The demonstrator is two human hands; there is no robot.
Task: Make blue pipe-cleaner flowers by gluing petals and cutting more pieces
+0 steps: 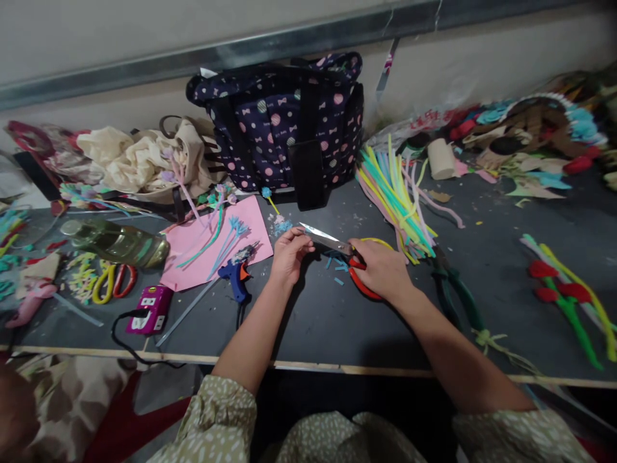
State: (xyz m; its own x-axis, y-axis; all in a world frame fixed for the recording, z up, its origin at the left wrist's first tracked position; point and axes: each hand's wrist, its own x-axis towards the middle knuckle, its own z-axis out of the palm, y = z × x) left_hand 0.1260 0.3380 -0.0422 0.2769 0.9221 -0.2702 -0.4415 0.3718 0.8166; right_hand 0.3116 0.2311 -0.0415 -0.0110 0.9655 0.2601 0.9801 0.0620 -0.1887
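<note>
My right hand (384, 269) grips a pair of scissors (328, 239) with red and yellow handles, the blades pointing left. At the blades, my left hand (292, 252) is closed in a pinch; whatever its fingers hold is too small or hidden to make out. Small cut blue strips (339, 263) lie on the table below the blades. Just beyond my left fingers sits a little heap of blue fluffy bits (281, 224), with a blue flower on a yellow stem (270, 198) behind it.
Left of my hands are a blue glue gun (235, 278), pink paper (193, 254) with pipe-cleaner flowers, a bottle (116, 242) and a purple power socket (150, 310). To the right lie pipe cleaners (398, 199) and green-handled pliers (456, 289). A phone (306, 173) leans on a bag (279, 122).
</note>
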